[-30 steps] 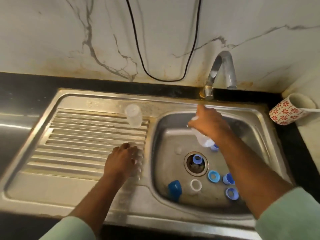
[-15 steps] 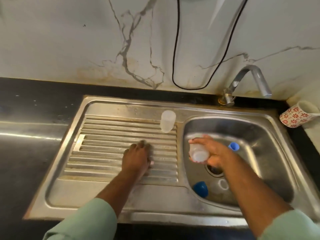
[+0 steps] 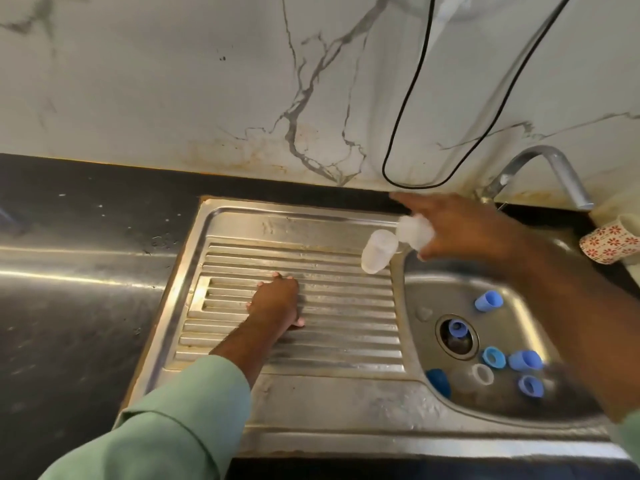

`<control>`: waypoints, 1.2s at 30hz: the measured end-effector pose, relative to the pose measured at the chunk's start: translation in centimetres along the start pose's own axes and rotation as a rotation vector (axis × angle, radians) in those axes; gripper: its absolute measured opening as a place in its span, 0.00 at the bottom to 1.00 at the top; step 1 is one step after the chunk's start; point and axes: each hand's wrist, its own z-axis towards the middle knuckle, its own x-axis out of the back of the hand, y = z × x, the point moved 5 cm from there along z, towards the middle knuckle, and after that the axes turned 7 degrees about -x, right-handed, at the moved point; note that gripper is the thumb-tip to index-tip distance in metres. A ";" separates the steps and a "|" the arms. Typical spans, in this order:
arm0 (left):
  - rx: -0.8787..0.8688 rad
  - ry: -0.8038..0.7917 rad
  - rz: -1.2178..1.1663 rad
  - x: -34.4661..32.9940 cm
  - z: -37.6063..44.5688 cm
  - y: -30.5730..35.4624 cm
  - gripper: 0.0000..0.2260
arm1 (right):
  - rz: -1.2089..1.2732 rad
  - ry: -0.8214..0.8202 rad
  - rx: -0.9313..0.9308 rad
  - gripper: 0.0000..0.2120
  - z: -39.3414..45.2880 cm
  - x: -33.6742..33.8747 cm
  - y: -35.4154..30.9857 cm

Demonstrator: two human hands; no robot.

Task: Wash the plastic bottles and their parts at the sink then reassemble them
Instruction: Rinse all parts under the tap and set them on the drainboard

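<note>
A clear plastic bottle (image 3: 377,251) stands on the far right of the ribbed drainboard (image 3: 339,306). My right hand (image 3: 460,230) reaches over the sink's back rim and holds a second clear bottle (image 3: 415,232) right beside the first one. My left hand (image 3: 277,301) rests flat on the drainboard ribs, fingers spread, holding nothing. In the sink basin (image 3: 433,289) lie several blue parts: one (image 3: 488,301) at the back, one (image 3: 458,329) in the drain, others (image 3: 524,361) near the front, plus a dark blue cap (image 3: 439,382) and a clear ring (image 3: 483,374).
The tap (image 3: 550,168) arches over the basin at the back right. A red-flowered mug (image 3: 611,239) lies on the counter at the far right. A black cable (image 3: 408,109) hangs on the marble wall. Dark countertop (image 3: 86,271) extends left.
My right hand has lifted the clear bottle out of the basin and carried it up and left to the standing bottle on the drainboard. My left hand stays on the ribs.
</note>
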 end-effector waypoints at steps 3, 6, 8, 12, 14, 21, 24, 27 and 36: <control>0.003 0.032 -0.018 0.2 -0.3 0.1 0.36 | -0.199 0.030 0.211 0.29 2.6 1.8 -7.1; 0.027 0.053 -0.051 0.1 -0.4 0.0 0.36 | -0.434 -0.032 0.316 0.26 6.0 -1.2 -11.9; 0.031 0.058 -0.061 0.0 -0.3 -0.1 0.39 | -0.535 -0.085 0.320 0.27 8.3 -4.3 -13.5; 0.024 0.059 -0.068 0.2 -0.5 0.0 0.39 | -0.577 -0.124 0.319 0.27 11.2 -8.7 -13.9; 0.037 0.051 -0.079 0.5 -0.6 0.1 0.37 | -0.589 -0.122 0.324 0.28 11.9 -9.9 -13.9; 0.089 0.060 -0.101 0.9 -1.0 0.4 0.31 | -0.624 -0.146 0.309 0.27 12.6 -11.4 -13.9; 0.102 0.070 -0.101 1.0 -0.9 0.7 0.30 | -0.670 -0.190 0.303 0.31 12.8 -11.6 -13.8; 0.108 0.078 -0.104 1.2 -0.9 0.8 0.30 | -0.703 -0.193 0.309 0.38 12.8 -10.8 -13.8; 0.094 0.078 0.032 1.5 -2.0 1.1 0.30 | -0.269 0.072 0.330 0.32 6.8 -2.2 -10.1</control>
